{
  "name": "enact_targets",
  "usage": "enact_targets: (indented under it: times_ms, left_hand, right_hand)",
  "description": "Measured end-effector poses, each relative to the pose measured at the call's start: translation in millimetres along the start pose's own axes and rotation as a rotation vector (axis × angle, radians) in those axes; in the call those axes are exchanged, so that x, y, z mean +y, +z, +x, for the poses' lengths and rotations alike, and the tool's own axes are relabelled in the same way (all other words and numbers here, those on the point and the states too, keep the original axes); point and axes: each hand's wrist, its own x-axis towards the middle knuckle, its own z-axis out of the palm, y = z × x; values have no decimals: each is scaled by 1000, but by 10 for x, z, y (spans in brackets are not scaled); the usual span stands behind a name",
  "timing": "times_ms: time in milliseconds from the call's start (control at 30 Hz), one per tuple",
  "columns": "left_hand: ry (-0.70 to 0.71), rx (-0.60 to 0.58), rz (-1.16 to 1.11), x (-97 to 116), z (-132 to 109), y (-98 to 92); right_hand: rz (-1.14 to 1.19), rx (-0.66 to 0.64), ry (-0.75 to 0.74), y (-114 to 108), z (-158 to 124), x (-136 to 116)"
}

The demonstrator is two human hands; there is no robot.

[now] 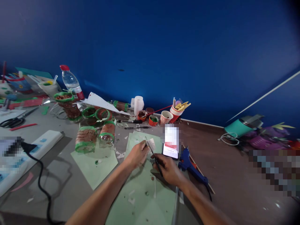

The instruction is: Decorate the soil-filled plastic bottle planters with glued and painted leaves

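My right hand is closed around the black handles of a pair of scissors, whose thin blades point up and away. Beside them, my left hand pinches a small piece of pale paper close to the blades. Its fingertips are partly hidden. Both hands are above a light green sheet scattered with small scraps. A phone with a lit screen lies just beyond my right hand, and a blue glue gun rests to its right.
Clay-covered jars with green rims stand at the left, near a water bottle. A white power strip with a black cable lies at the left. Paper cups and markers line the blue wall. A teal cup lies at the right.
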Motion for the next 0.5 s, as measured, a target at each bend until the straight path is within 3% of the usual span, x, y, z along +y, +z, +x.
enact_targets:
  times_ms: [500]
  left_hand:
    - [6, 7, -68, -89, 38, 24]
  right_hand:
    - [88, 30, 26, 48, 18, 50]
